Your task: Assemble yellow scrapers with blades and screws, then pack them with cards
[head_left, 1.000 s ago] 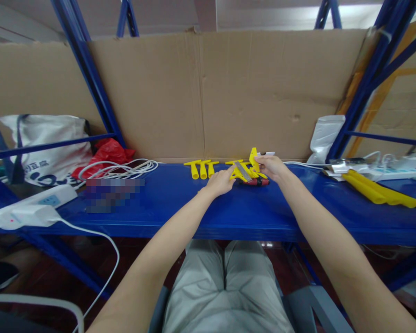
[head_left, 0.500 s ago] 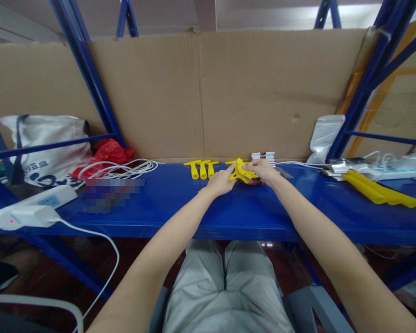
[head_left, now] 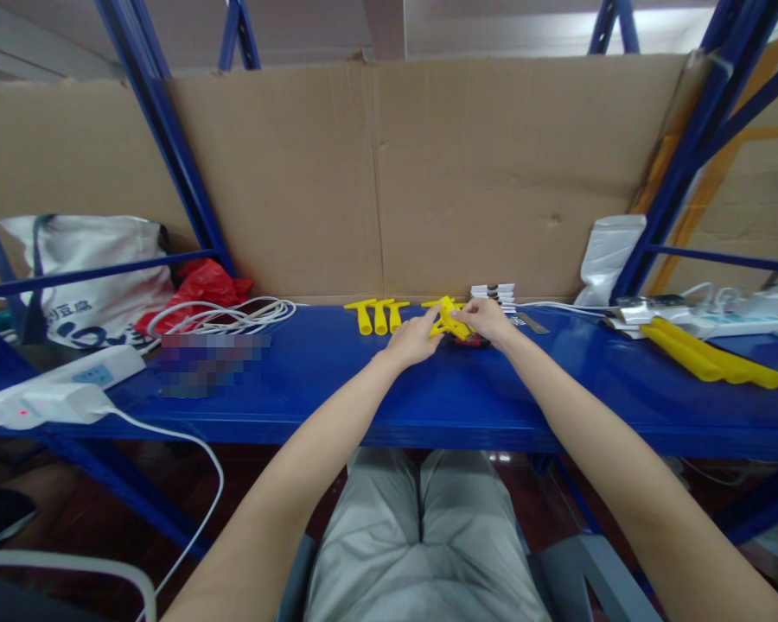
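Between my hands is a yellow plastic part [head_left: 449, 320] with a T-like head, held tilted just above the blue tabletop. My left hand [head_left: 415, 340] grips its left end, fingers closed around it. From the other side, my right hand [head_left: 486, 320] pinches at its right edge; any small thing between those fingertips is too small to make out. A dark red and black object [head_left: 472, 342] lies beneath, partly covered by the part and my right hand. Several yellow T-shaped handles [head_left: 380, 318] stand in a row left of my hands.
Behind my right hand is a stack of small white boxes [head_left: 493, 292], with flat metal strips [head_left: 532, 324] beside it. Long yellow pieces [head_left: 706, 350] lie at the right by a power strip [head_left: 732, 323]. White cables [head_left: 233, 315] and a white power strip [head_left: 78, 384] occupy the left.
The yellow part has turned slightly between my hands, and my right hand has shifted a little left along it. My left hand stays almost in place.
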`<state>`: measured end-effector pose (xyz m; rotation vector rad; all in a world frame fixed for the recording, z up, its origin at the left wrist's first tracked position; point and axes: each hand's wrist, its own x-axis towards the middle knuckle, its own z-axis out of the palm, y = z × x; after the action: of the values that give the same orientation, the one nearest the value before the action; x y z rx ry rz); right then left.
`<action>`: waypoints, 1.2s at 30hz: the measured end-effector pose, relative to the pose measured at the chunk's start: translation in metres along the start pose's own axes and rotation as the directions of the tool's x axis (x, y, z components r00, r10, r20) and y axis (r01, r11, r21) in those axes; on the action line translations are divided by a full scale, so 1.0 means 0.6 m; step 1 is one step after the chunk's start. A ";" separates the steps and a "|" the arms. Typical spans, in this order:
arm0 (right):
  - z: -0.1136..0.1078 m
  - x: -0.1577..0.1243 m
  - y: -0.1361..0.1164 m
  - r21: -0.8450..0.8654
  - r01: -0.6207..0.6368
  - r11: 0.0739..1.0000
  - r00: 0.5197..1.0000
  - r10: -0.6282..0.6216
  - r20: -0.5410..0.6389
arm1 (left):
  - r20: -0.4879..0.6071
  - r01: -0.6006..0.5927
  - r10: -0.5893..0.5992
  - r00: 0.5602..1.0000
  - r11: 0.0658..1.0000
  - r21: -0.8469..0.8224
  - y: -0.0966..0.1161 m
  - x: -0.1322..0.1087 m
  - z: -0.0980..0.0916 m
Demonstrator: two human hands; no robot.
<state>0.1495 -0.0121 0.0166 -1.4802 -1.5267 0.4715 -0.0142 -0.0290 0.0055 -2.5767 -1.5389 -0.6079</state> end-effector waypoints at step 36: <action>0.009 0.022 0.030 0.062 0.114 0.992 0.992 -0.110 -0.060 | -0.021 -0.067 0.065 0.998 0.993 -0.093 -0.003 0.000 -0.004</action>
<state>0.1577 0.0055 0.0042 -1.3392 -1.5266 0.4064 -0.0163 -0.0289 0.0074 -2.6701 -1.4470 -0.7103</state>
